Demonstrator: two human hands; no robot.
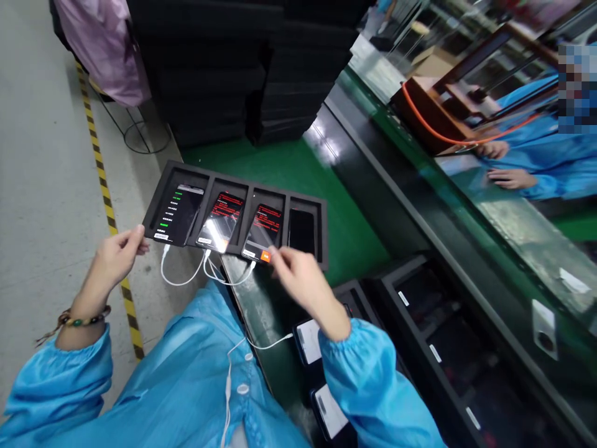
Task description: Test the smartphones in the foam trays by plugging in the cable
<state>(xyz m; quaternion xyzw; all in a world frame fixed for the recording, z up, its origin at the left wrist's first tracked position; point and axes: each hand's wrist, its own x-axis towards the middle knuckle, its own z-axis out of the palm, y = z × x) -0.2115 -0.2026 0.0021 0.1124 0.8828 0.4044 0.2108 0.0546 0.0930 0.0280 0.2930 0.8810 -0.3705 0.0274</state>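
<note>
A black foam tray [247, 188] with compartments is held tilted in front of me, and phones lie in it. My left hand [119, 256] pinches the tray's left near corner. My right hand [298, 274] is closed at the near edge, its thumb by the orange button of the third phone [262, 230]. The leftmost phone [180, 214] shows a list with green and white lines. Red text fills the upper screen of the second phone [221, 221]. The rightmost phone [301, 230] has a dark screen. White cables [184, 283] run from the three lit phones.
Two more phones [308, 341] lie near my right forearm, one with a white cable. More dark trays [420, 311] sit along the right. A stack of black trays [214, 68] stands at the back. Across the line are a co-worker's hands [508, 179] and a wooden-framed box [466, 106].
</note>
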